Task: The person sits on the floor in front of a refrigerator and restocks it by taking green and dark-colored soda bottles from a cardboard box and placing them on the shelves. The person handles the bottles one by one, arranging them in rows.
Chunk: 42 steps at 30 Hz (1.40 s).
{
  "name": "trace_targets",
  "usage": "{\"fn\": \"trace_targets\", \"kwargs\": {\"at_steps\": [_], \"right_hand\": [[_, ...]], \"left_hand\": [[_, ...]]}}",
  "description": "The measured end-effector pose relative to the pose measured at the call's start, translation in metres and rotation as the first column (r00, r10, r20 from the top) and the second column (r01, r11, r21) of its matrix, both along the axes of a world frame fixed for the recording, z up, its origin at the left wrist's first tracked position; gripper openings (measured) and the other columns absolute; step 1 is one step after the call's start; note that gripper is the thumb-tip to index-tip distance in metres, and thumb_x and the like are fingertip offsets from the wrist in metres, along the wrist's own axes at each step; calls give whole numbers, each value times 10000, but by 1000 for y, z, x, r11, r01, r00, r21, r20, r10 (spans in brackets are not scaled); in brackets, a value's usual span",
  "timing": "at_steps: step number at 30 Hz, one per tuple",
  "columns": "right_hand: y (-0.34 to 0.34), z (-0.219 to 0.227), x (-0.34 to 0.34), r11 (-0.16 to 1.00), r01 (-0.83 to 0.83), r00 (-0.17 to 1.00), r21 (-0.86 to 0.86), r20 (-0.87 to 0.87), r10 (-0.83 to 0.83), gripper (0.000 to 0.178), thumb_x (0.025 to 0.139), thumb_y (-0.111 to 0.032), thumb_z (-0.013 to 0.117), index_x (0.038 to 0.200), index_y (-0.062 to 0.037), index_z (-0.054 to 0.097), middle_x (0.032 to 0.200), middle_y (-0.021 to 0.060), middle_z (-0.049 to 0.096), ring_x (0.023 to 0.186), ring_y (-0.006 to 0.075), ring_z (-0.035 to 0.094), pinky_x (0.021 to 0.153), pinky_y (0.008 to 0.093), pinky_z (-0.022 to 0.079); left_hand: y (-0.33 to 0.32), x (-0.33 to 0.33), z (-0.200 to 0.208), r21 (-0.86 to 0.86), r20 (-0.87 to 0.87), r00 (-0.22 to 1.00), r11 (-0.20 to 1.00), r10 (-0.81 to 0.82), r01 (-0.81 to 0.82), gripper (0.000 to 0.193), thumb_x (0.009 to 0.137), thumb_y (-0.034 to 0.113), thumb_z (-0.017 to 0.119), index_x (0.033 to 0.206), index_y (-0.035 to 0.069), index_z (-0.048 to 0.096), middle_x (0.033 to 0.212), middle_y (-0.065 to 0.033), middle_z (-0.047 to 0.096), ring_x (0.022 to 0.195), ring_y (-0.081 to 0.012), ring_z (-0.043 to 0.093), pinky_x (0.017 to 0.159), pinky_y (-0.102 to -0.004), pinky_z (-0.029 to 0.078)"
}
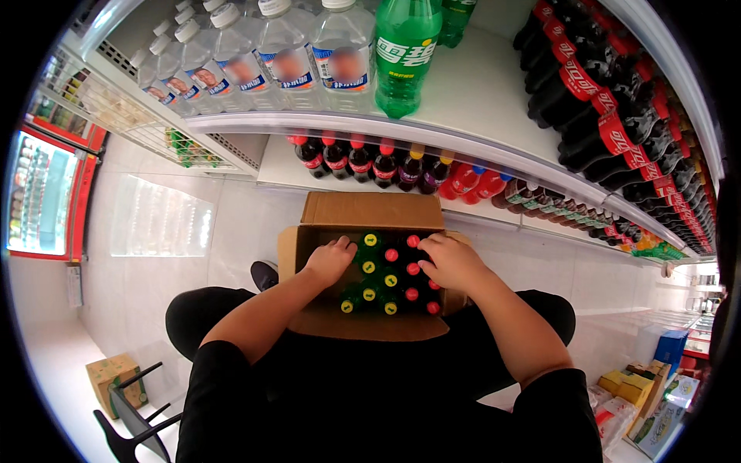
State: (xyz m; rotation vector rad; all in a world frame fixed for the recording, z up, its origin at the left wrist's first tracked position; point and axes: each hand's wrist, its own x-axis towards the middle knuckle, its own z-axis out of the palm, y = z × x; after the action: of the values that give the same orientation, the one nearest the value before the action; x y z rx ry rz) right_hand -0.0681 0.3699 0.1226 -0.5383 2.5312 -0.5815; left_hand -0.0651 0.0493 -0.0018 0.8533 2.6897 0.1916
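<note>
An opened cardboard box sits between my knees with its flaps folded out. Inside stand several upright bottles, seen mostly from above: green bottles with yellow caps and dark bottles with red caps. My left hand reaches in at the box's left side, fingers curled beside the green bottles; what its fingertips hold, if anything, is hidden. My right hand comes in from the right, thumb and fingers bent round the top of a red-capped bottle near the far right corner.
Ahead, a low shelf holds cola bottles and red drink bottles. Above it stand clear water bottles, a large green bottle and rows of cola. A red-framed fridge and black chair are left; cartons lie right.
</note>
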Motion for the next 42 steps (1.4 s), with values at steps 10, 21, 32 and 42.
{"fn": "trace_targets", "kwargs": {"at_steps": [10, 21, 32, 42], "right_hand": [[-11, -16, 6, 974, -56, 979, -219, 177, 96, 376, 954, -255, 697, 1254, -33, 654, 1308, 150, 645, 1157, 353, 649, 965, 438, 551], [-75, -20, 22, 704, 234, 929, -670, 369, 42, 801, 891, -266, 843, 1531, -26, 425, 1445, 199, 581, 1363, 298, 557, 1131, 422, 451], [-86, 25, 39, 421, 479, 669, -770, 631, 393, 808, 851, -235, 884, 1498, -18, 450, 1349, 139, 647, 1200, 283, 682, 1067, 459, 525], [-18, 149, -85, 74, -12, 917, -997, -41, -396, 706, 844, -156, 882, 1413, -21, 488, 1344, 173, 640, 1214, 272, 651, 1035, 464, 563]], "left_hand": [[-1, 0, 83, 389, -67, 982, 911, 174, -135, 355, 940, 232, 751, 1149, 44, 534, 1150, -172, 608, 1058, -380, 660, 781, -466, 590], [-22, -14, 189, 754, 174, 850, 489, 497, -439, 253, 969, 189, 733, 1084, 35, 568, 758, -120, 658, 641, -274, 654, 619, -365, 520], [-33, -15, 195, 863, 405, 907, 282, 113, -420, 222, 1006, 118, 663, 1164, -13, 578, 1097, -95, 697, 884, -175, 672, 775, -331, 566], [-40, -43, 237, 800, 43, 944, 555, 326, -228, 444, 921, 28, 671, 1355, 29, 573, 1465, -220, 573, 1324, -429, 577, 1056, -453, 503]]}}
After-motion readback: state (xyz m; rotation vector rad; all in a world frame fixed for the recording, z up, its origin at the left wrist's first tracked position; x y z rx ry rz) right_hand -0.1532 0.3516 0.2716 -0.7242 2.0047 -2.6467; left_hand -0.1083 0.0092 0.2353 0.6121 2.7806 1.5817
